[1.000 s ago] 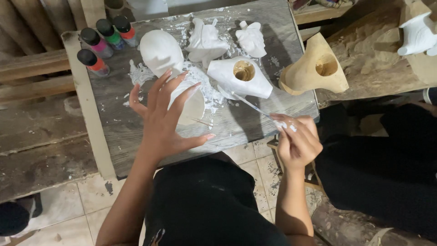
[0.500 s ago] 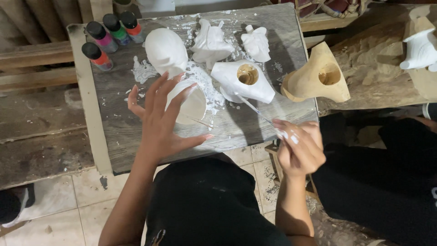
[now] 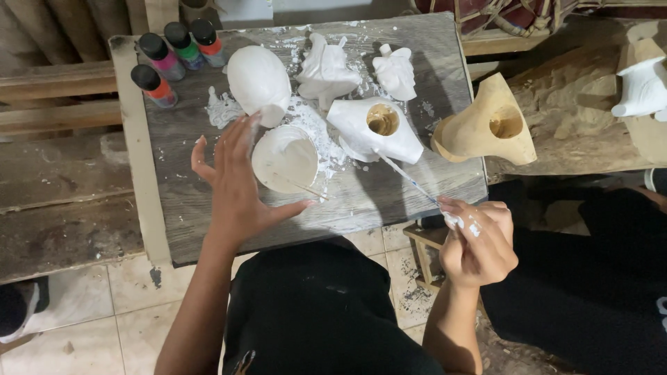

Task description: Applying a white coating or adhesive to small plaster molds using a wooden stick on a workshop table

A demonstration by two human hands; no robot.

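Now my right hand has drawn back, pinching the thin paint-tipped brush; my left hand, fingers spread, stays beside the round white paint dish.

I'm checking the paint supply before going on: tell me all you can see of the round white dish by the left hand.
The round dish is a shallow, white-coated bowl sitting upright on the grey wooden board, among white splatter. It holds white paint, smeared up its inner wall. A thin stick lies across its lower rim. The left hand is spread beside it, fingertips at its left edge; whether they touch it cannot be told. A white-painted egg-shaped figure stands just behind it.
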